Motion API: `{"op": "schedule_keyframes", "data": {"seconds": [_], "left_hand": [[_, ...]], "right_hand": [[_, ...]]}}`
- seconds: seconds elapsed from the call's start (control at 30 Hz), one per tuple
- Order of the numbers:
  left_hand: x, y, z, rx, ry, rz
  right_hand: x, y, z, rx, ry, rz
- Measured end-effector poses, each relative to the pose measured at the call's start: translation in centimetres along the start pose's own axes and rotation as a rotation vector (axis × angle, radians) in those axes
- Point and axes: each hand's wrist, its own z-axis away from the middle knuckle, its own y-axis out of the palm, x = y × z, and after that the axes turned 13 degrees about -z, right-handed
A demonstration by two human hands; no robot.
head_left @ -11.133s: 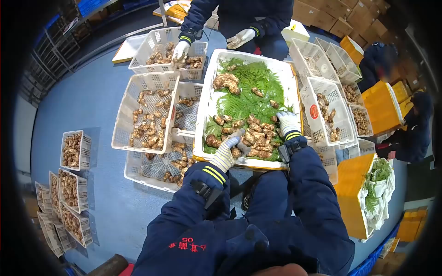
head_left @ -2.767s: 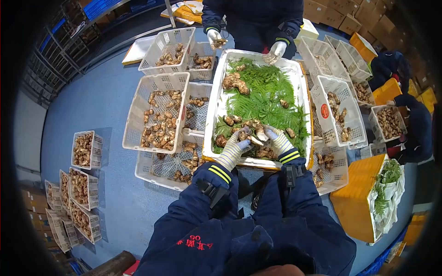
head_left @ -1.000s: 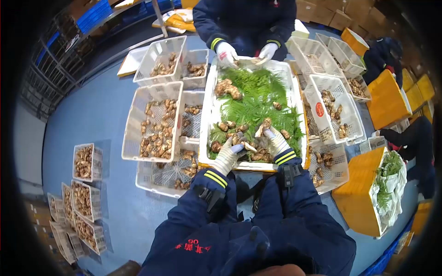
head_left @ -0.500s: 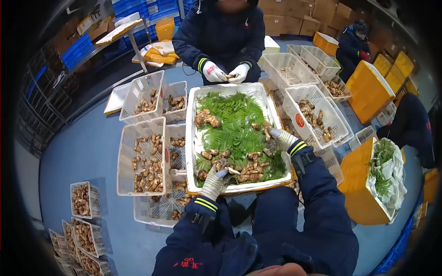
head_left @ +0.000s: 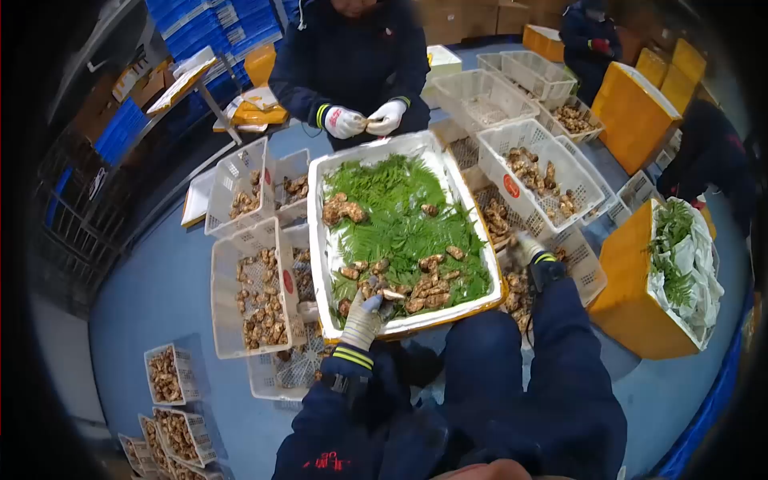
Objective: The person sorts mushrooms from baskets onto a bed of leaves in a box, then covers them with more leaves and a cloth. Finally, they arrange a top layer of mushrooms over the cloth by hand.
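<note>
A white foam box (head_left: pixel 318 240) lined with green fern fronds (head_left: pixel 384 216) lies before me, with brown-and-white matsutake-like mushrooms (head_left: pixel 432 292) along its near side and a larger one (head_left: pixel 344 210) at its left. My left hand (head_left: pixel 364 320), in a pale striped glove with grey fingertips, is closed round a mushroom (head_left: pixel 392 294) with a white stem end, at the near left corner. Past the box's right edge, my right hand (head_left: pixel 528 250) is over a basket of mushrooms (head_left: pixel 498 220); its fingers are blurred and I cannot see whether they grip anything.
White plastic baskets with mushrooms stand left (head_left: pixel 250 340) and right (head_left: pixel 484 156) of the box. Opposite, a co-worker's gloved hands (head_left: pixel 366 122) hold something small. An orange-sided foam box (head_left: pixel 632 296) with ferns stands at right. Smaller filled baskets (head_left: pixel 172 374) are on the floor at lower left.
My right hand has left the ferns and moved right, beyond the box's edge to the baskets. My left hand stays at the near left corner. The whole view has shifted and tilted.
</note>
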Motion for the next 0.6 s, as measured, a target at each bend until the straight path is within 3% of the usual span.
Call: {"op": "schedule_keyframes", "data": {"seconds": [0.03,0.1,0.17,0.2,0.27,0.33,0.37,0.43,0.5,0.57,0.6], "left_hand": [[-0.4,0.6,0.0,0.006,-0.014,-0.057],[-0.6,-0.1,0.2,0.001,-0.051,-0.143],[0.4,-0.9,-0.4,-0.033,-0.043,-0.050],[-0.2,0.4,-0.1,-0.087,-0.056,-0.053],[0.1,-0.3,-0.5,0.005,-0.005,-0.073],[-0.2,0.4,0.0,-0.016,0.008,-0.118],[0.0,0.3,0.1,-0.023,0.017,-0.113],[0.4,-0.5,-0.4,-0.036,0.044,-0.103],[0.5,-1.1,-0.5,0.007,0.069,-0.162],[1.0,-1.9,-0.9,0.037,0.085,-0.076],[1.0,-1.9,-0.9,0.026,0.114,-0.087]], "right_hand": [[0.0,-1.5,-3.1,0.002,-0.016,-0.046],[7.4,4.8,4.6,-0.123,0.049,-0.194],[8.8,7.1,5.6,-0.021,-0.210,-0.091],[8.4,8.6,6.4,0.137,-0.209,0.025],[7.9,13.7,12.0,0.378,-0.118,0.265],[5.0,20.3,19.6,0.533,0.049,0.466],[2.8,20.8,21.0,0.776,-0.011,0.567],[-2.5,22.8,21.3,0.940,-0.113,0.951],[-6.9,24.2,21.8,0.999,-0.163,0.980],[-6.4,26.5,24.9,0.917,0.174,0.971],[-6.1,26.9,25.9,0.862,0.017,1.032]]}}
